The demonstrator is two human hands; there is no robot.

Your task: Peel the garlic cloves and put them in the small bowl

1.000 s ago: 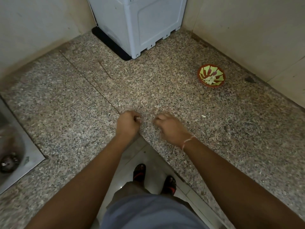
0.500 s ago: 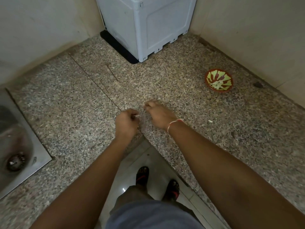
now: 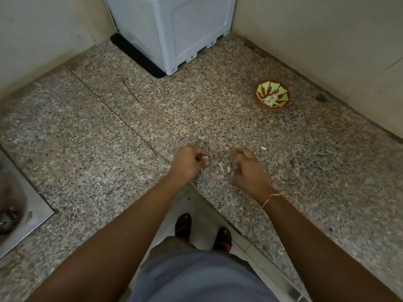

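We pinch the garlic clove (image 3: 204,158) in our left hand (image 3: 188,162) over the worktop (image 3: 305,160), right hand (image 3: 247,165) loosely curled and empty; it looks light, firm, papery-skinned, best gripped by its sides.

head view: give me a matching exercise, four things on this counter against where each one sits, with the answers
Things:
1. small bowl
2. white appliance
3. steel sink
4. garlic clove

Places:
A. far left edge of the counter
B. pinched in the left hand
C. back corner against the walls
D. right side of the granite counter, near the wall

Pairs: 1-D, 2-C, 3-A, 4-B
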